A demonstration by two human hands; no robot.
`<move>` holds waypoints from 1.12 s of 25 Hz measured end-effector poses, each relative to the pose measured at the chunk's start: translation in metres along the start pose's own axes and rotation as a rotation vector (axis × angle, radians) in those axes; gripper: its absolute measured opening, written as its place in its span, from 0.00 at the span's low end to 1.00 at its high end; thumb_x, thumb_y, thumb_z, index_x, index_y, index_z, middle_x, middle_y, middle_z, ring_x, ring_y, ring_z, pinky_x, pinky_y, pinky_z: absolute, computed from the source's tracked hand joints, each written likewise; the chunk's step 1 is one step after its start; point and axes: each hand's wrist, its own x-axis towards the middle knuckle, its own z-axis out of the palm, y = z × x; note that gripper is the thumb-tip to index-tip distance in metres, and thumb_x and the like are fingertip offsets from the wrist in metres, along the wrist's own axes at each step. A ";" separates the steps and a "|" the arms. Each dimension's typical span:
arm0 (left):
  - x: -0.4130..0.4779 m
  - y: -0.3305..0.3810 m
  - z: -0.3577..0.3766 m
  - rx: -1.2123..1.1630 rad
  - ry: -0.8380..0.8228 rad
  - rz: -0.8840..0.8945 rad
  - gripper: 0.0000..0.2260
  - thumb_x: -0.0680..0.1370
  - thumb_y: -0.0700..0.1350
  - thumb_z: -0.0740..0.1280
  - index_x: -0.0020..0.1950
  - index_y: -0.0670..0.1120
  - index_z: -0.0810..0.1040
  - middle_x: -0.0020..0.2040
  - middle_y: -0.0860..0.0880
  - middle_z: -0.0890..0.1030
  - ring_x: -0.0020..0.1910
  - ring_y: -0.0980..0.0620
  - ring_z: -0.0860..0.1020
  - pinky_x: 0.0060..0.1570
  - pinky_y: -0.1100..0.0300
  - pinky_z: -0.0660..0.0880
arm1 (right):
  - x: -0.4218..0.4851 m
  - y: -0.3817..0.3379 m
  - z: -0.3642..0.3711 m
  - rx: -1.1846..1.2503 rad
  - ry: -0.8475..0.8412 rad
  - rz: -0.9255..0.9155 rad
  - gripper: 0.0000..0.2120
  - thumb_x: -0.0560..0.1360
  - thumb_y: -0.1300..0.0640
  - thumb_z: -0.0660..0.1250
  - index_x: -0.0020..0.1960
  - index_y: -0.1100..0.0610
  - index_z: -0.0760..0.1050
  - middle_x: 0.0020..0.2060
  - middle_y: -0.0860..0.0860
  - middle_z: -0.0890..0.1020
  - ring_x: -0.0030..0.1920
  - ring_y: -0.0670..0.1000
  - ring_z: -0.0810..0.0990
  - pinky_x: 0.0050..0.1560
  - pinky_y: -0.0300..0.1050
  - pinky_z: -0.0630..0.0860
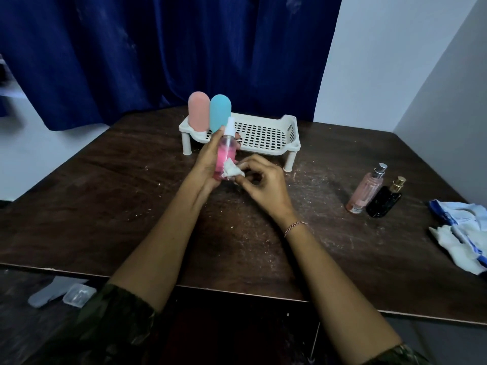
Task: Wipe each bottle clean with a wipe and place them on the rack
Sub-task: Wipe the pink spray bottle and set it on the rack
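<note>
My left hand (208, 162) grips a clear spray bottle (225, 154) of pink liquid with a white cap, held upright above the table in front of the rack. My right hand (259, 183) pinches a crumpled white wipe (232, 172) against the bottle's lower right side. A white slotted rack (263, 135) on short legs stands behind. On its left end stand a pink bottle (198, 111) and a blue bottle (220, 111). A pale pink perfume bottle (366, 189) and a black perfume bottle (386, 198) stand at the right of the table.
The dark wooden table (131, 201) is scratched and dusty. A blue-and-white wipe packet with loose wipes (461, 238) lies at the right edge. A blue curtain (158, 48) hangs behind. Small plastic pieces (60, 295) lie on the floor at lower left.
</note>
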 end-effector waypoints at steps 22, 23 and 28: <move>-0.003 -0.002 0.007 0.130 0.046 0.254 0.10 0.81 0.49 0.58 0.47 0.48 0.76 0.42 0.53 0.80 0.39 0.60 0.77 0.40 0.65 0.73 | 0.004 0.011 -0.019 -0.099 -0.153 0.161 0.09 0.66 0.64 0.75 0.45 0.62 0.81 0.39 0.49 0.79 0.35 0.42 0.74 0.37 0.28 0.70; -0.003 -0.003 0.007 0.149 0.040 0.281 0.09 0.81 0.48 0.58 0.48 0.48 0.76 0.41 0.54 0.80 0.38 0.62 0.78 0.40 0.66 0.74 | 0.005 0.014 -0.021 -0.172 -0.168 0.138 0.09 0.66 0.63 0.75 0.45 0.62 0.81 0.39 0.50 0.79 0.35 0.42 0.74 0.37 0.27 0.69; -0.001 -0.005 0.005 0.225 0.045 0.369 0.08 0.81 0.45 0.58 0.52 0.46 0.76 0.44 0.54 0.79 0.38 0.68 0.78 0.39 0.74 0.72 | 0.003 0.015 -0.022 -0.320 -0.263 0.153 0.14 0.63 0.54 0.78 0.44 0.61 0.81 0.39 0.53 0.78 0.36 0.48 0.75 0.38 0.34 0.70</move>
